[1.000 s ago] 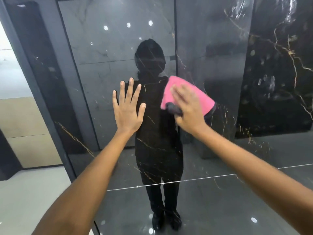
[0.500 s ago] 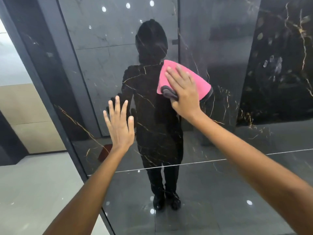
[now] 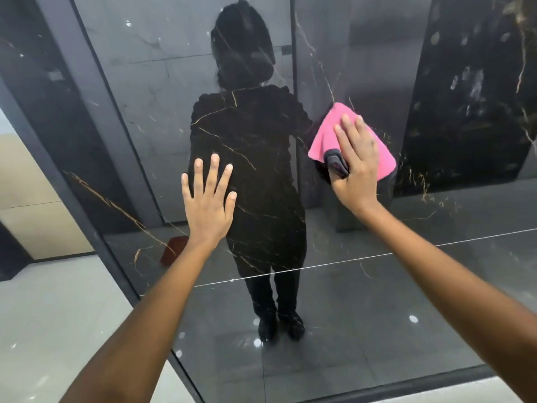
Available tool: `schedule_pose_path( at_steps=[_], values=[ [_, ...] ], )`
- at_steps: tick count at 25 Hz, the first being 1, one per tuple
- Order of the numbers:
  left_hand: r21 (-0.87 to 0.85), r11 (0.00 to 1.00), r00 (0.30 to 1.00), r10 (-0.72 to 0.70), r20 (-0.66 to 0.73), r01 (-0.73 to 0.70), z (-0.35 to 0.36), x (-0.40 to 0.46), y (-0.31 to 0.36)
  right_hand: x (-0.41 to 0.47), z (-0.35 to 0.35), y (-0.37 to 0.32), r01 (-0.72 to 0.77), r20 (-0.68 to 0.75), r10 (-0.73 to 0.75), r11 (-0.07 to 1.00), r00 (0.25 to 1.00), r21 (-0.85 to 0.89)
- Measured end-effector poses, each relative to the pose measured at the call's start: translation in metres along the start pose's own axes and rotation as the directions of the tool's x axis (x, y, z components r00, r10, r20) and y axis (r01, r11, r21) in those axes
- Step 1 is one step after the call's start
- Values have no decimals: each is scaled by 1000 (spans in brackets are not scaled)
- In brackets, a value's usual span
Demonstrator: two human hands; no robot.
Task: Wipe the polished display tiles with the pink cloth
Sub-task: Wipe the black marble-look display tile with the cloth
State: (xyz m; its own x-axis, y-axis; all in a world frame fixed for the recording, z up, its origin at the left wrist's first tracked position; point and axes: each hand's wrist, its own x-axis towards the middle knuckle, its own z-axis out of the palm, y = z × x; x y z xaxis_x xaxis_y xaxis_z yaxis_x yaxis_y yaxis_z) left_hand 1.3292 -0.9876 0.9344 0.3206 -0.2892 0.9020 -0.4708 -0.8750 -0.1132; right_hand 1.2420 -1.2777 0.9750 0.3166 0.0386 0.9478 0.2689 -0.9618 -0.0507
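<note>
Two hands on the polished black tile (image 3: 363,301), one of them over the pink cloth (image 3: 325,135).

Right hand (image 3: 356,167) lies flat on the pink cloth, fingers straight and close together, pressing it to the tile; a grey edge of the cloth shows under the thumb. Left hand (image 3: 209,199), left of the cloth and a little lower, rests open on the tile with fingers spread, holding nothing. A thin white seam (image 3: 319,266) crosses the tile below both hands.

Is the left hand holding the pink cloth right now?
No, the left hand lies flat with spread fingers on the bare dark tile, while the right hand presses the pink cloth against it.
</note>
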Motion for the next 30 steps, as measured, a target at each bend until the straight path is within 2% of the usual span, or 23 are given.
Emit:
schedule_pose_path(
  at_steps=[2,3,5,6,7,8,10,11,12,13,15,16,17,18,19,21,22,24,25,27,28,29,30],
  values=[
    [22,999,999,24,-23,-24,2,-1,1,-59,18,-9,21,79,-17,998,997,-56],
    [29,999,999,30,-26,-29,3,0,0,-102,31,-14,231,262,-208,971,942,-61],
    [31,999,999,36,-35,-35,4,0,-1,-167,36,-7,671,558,-577,740,597,47],
    [36,999,998,40,-44,-39,5,-1,-1,-174,39,5,742,590,-634,665,500,87],
    [40,998,998,42,-53,-40,6,-2,0,-166,41,7,726,538,-635,685,554,62],
    [38,999,997,40,-59,-38,7,-2,-1,-148,41,-3,615,462,-553,788,693,20],
    [19,999,997,37,-72,-35,10,-4,-2,-105,48,-33,235,260,-223,972,940,-17],
    [16,999,996,42,-80,-41,10,-4,-2,-93,56,-49,174,235,-164,985,958,-22],
    [15,999,995,49,-88,-48,9,-4,-3,-94,66,-64,273,292,-251,961,923,-38],
    [13,998,994,55,-93,-54,9,-4,-3,-110,78,-76,484,418,-425,874,803,-39],
    [20,998,996,53,-73,-52,7,-3,-4,-161,92,-78,834,611,-694,544,382,96],
    [31,998,997,49,-63,-48,7,-3,-4,-176,86,-65,877,656,-712,454,250,158],
    [34,999,998,40,-52,-38,7,-2,-3,-182,77,-47,881,638,-736,435,228,187],
    [31,999,999,31,-42,-30,7,-3,-3,-181,68,-24,851,567,-759,493,319,181],
    [34,999,999,30,-34,-29,7,-4,-2,-171,51,-3,755,529,-698,638,483,152],
    [53,998,999,34,-25,-33,7,-3,-2,-140,18,30,380,393,-334,924,857,-44],
    [59,998,999,35,-18,-34,6,-1,-2,-126,7,33,104,283,-77,991,956,-83],
    [47,999,1000,17,-19,-16,2,0,1,-126,14,-1,-268,202,283,958,938,-97],
    [16,1000,999,-16,-29,17,-1,0,4,-139,26,-25,-238,268,262,964,927,-119],
    [-80,993,995,-88,-49,84,-7,2,20,-181,49,-55,211,424,-151,973,893,-96],
    [-125,988,994,-95,-62,87,-10,6,31,-189,52,-50,410,452,-316,903,834,-125],
    [-155,985,994,-83,-71,71,-11,10,40,-182,47,-32,464,439,-358,871,824,-162],
    [-168,985,996,-58,-72,45,-11,14,47,-166,40,-8,381,354,-295,902,887,-203]
  ],
)
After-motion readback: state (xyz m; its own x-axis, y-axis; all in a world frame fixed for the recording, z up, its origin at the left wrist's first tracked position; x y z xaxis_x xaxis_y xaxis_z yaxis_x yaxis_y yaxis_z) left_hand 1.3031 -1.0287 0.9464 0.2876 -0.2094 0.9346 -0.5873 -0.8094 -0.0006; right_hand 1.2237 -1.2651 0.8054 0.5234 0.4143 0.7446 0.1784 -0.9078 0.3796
